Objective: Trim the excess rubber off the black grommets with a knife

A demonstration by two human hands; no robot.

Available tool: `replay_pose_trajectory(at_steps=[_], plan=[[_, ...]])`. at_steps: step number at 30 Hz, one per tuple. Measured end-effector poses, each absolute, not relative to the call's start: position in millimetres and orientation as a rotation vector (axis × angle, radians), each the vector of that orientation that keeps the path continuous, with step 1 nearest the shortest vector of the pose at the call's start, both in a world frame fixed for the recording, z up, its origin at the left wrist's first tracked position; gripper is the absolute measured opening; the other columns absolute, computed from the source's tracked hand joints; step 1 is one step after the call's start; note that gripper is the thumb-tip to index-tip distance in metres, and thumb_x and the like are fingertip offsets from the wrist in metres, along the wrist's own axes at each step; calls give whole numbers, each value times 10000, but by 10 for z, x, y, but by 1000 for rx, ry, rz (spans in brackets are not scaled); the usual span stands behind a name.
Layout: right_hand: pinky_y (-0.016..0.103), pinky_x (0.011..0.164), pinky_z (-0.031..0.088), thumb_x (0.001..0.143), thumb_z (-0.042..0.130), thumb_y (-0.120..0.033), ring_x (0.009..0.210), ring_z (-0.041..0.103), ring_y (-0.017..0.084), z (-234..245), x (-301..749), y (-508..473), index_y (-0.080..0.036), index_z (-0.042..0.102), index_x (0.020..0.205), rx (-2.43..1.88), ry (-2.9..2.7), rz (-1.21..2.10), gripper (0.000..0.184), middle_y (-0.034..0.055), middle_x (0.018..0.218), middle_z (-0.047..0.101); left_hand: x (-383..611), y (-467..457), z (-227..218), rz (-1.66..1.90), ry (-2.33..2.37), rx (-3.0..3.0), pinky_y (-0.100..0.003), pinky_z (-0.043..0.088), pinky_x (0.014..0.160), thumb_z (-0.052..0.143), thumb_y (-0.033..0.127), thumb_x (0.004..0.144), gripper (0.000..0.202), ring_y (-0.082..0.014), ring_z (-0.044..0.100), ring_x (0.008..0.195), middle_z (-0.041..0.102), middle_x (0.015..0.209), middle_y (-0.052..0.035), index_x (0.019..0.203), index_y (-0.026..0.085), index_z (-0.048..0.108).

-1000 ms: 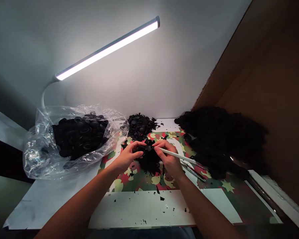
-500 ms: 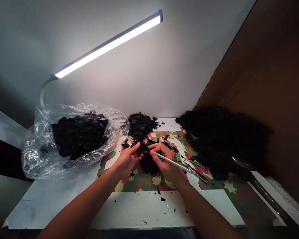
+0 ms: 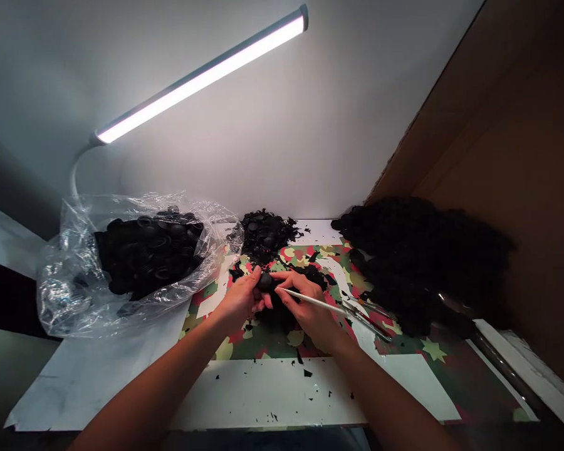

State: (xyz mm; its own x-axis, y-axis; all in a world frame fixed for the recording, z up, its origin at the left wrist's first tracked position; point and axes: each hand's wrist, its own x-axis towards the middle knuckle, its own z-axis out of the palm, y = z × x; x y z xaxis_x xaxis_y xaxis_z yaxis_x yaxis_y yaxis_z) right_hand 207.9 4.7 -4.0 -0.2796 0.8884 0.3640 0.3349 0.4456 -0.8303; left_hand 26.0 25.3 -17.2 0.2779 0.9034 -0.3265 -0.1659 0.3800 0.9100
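My left hand (image 3: 239, 302) is closed, thumb and fingers pinching a small round black disc (image 3: 266, 282) with a smooth face. It looks like rubber. My right hand (image 3: 309, 308) grips a thin white stick-like tool (image 3: 317, 300) like a pen, its near end angled down to the right. Its working tip is close to the disc's right edge; I cannot tell whether it touches. Right fingertips are beside the disc too. Dark scraps (image 3: 277, 318) lie beneath both hands on the camouflage-patterned sheet (image 3: 244, 346).
At left is a clear plastic bag (image 3: 70, 294) of black discs (image 3: 145, 257). A scrap heap (image 3: 266, 232) sits behind my hands, with a large black pile (image 3: 418, 257) at right. Slim metal tools (image 3: 371, 324) lie right of my right hand. A bar lamp (image 3: 207, 75) hangs above.
The disc has turned so that its round face shows more plainly. My right hand and the white tool have shifted slightly left. The view has tilted a little.
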Motion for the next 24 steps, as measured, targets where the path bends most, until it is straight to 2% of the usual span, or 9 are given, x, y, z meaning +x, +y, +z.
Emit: replay_pose_trajectory(at_steps=[3,5,6,9,12,15,18,20,24], plan=[[375,874,484,966,547,-265,947,677,234,-70,2055,52,-271,679,983,-1107,-1776,826,133,21,1018,749,205,263,-185,1039,1253,1422,-240,444,547,662,600,826,528,-136,574,611,647,832,-19,1142,194,541],[358,856,487,963,548,-277,921,678,224,-88,2050,60,-261,671,906,-1106,-1730,885,136,14,1011,750,167,261,-161,1124,1268,1792,-317,514,757,822,447,722,614,-194,629,904,625,1125,-69,1240,242,565],[352,850,490,958,554,-285,910,677,219,-97,2052,66,-253,659,867,-1101,-1702,915,142,13,1001,749,152,260,-145,1109,1236,1927,-352,507,847,846,380,706,582,-222,617,1013,607,1204,-79,1222,258,608],[357,877,495,941,574,-313,927,674,216,-125,2083,101,-240,628,818,-1095,-1632,996,152,19,987,741,120,268,-111,1003,1172,2046,-379,484,910,820,286,751,339,-239,634,1010,687,1094,-64,1074,256,721],[389,968,478,929,580,-310,1067,655,230,-137,2143,152,-236,583,783,-1055,-1514,1036,164,38,1144,721,92,299,-102,992,1196,1900,-343,497,837,858,295,702,407,-226,648,904,727,973,-49,1088,238,743],[399,995,477,958,483,-265,1166,622,234,-111,2175,181,-241,608,864,-1007,-1401,992,159,51,1267,672,68,327,-75,999,1223,1793,-311,489,760,881,311,651,405,-211,627,851,712,922,-36,1034,235,771],[382,924,502,984,420,-256,1071,646,229,-71,2126,156,-248,660,987,-1016,-1531,934,240,60,1160,692,75,309,-27,998,1224,1711,-297,477,734,844,320,685,305,-204,617,828,700,906,-35,964,220,773],[374,883,497,961,522,-284,1011,642,238,-59,2064,129,-255,664,1035,-1035,-1669,859,163,56,1077,700,100,272,4,996,1190,1643,-293,476,763,796,312,739,260,-203,626,848,708,929,-38,975,210,761],[354,821,461,881,676,-283,909,624,237,-81,1984,117,-253,627,922,-1135,-1777,709,70,29,949,697,175,200,28,1010,1171,1526,-267,461,727,736,291,780,215,-183,619,803,699,903,-28,970,191,746]])
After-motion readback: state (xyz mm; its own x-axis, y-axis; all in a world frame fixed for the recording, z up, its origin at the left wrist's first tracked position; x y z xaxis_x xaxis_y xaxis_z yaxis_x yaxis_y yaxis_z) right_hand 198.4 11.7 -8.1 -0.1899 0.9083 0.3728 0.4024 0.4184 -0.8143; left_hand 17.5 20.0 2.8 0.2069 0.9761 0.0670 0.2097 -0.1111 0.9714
